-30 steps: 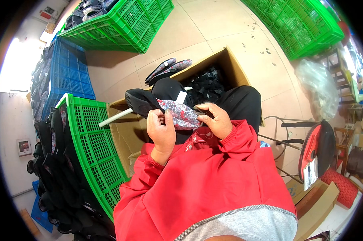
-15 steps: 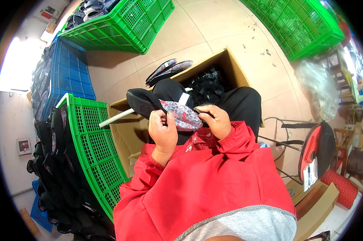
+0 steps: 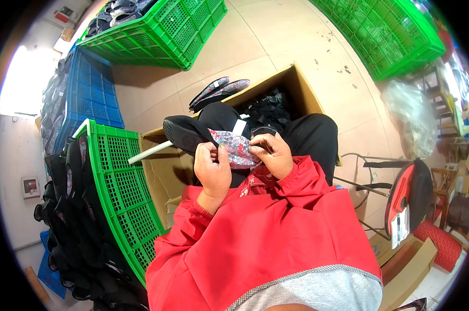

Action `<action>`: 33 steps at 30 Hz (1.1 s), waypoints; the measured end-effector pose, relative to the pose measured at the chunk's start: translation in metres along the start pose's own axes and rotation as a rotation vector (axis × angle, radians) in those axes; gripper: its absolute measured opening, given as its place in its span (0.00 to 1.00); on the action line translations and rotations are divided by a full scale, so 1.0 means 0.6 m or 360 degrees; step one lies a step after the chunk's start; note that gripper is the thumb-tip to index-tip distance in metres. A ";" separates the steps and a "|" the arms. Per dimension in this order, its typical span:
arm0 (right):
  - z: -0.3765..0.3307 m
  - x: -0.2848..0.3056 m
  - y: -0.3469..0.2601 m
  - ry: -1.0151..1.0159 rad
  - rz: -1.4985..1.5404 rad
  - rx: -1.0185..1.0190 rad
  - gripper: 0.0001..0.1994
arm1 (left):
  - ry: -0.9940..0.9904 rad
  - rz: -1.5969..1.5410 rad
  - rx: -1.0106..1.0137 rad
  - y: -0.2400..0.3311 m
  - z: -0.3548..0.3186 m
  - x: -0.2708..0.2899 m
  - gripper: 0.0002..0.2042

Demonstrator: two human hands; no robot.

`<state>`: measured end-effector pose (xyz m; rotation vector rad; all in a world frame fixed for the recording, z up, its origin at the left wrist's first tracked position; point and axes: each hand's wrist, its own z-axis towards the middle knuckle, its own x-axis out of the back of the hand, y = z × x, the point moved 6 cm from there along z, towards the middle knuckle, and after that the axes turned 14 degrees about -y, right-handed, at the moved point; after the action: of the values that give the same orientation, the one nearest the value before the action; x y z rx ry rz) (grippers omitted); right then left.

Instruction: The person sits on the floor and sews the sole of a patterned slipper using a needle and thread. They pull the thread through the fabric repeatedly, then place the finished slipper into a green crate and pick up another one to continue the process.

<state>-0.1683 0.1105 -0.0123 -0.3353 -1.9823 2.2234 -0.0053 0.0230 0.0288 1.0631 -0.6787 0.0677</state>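
In my lap is a cloth shoe piece (image 3: 234,149) in grey, white and red floral print, with a white tag (image 3: 239,127) at its upper edge. My left hand (image 3: 212,171) pinches its left end between thumb and fingers. On the right side, my right hand (image 3: 274,154) grips the fabric edge with thumb and forefinger. A black shoe sole (image 3: 184,133) juts out just beyond my left hand; I cannot tell whether it belongs to the floral piece.
An open cardboard box (image 3: 307,90) holding black scraps stands beyond my knees. Beside it rests a pair of floral shoes (image 3: 219,92). Green crates (image 3: 123,192) stand left, far left and far right (image 3: 380,36). Black shoes (image 3: 84,223) pile up left. A white rod (image 3: 150,152) pokes out.
My right hand has shifted a little left along the floral fabric, its fingers now curled more closely. My left hand has barely moved and keeps its pinch.
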 end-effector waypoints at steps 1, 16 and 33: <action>0.004 0.001 0.009 0.0011 -0.0116 0.0054 0.07 | 0.0001 0.0014 -0.0003 0.002 0.000 0.001 0.08; -0.008 0.079 0.074 -0.0066 0.0691 -0.0098 0.33 | -0.0043 0.0055 -0.0061 0.016 0.017 0.007 0.08; -0.042 0.099 -0.043 0.0363 0.0044 0.0049 0.23 | -0.0746 -0.2316 0.0772 0.024 0.035 -0.194 0.10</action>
<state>-0.2200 0.1525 0.0063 -0.5877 -1.8342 2.1206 -0.1136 0.0435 -0.0167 1.8519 -0.1494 -1.3606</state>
